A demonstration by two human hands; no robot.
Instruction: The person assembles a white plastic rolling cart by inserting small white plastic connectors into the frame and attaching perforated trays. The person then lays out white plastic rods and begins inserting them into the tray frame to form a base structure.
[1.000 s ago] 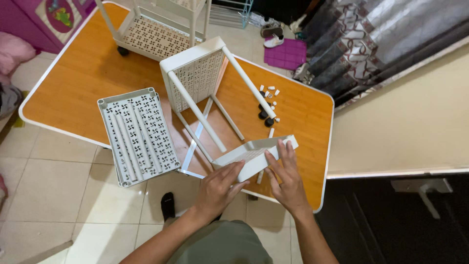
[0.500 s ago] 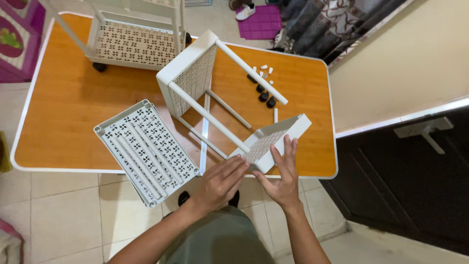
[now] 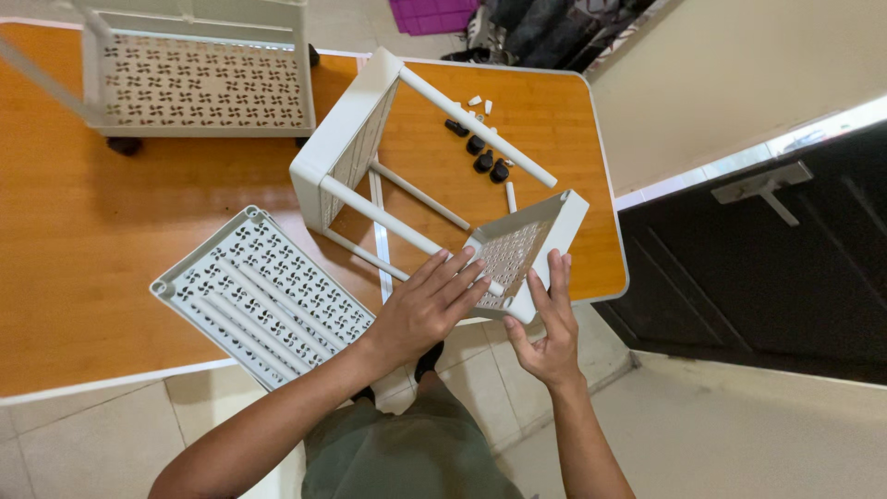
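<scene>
A white plastic rack lies on its side on the orange table (image 3: 166,185): a perforated shelf tray (image 3: 346,152) stands on edge, and white tubes (image 3: 476,125) run from it to a second perforated tray (image 3: 527,245) near the table's front edge. My left hand (image 3: 425,305) rests flat, fingers spread, on that near tray and a tube. My right hand (image 3: 545,323) presses its open palm against the tray's lower right corner. Neither hand is closed around anything.
A loose perforated tray (image 3: 263,296) overhangs the table's front edge on the left. Another assembled white rack (image 3: 199,74) on black casters stands at the back. Black casters (image 3: 480,152) and small white caps (image 3: 480,102) lie at the far right. Tiled floor lies below.
The camera has moved in closer and tilted. Both hands stay on the near tray, the left hand now spread further over it and the tube.
</scene>
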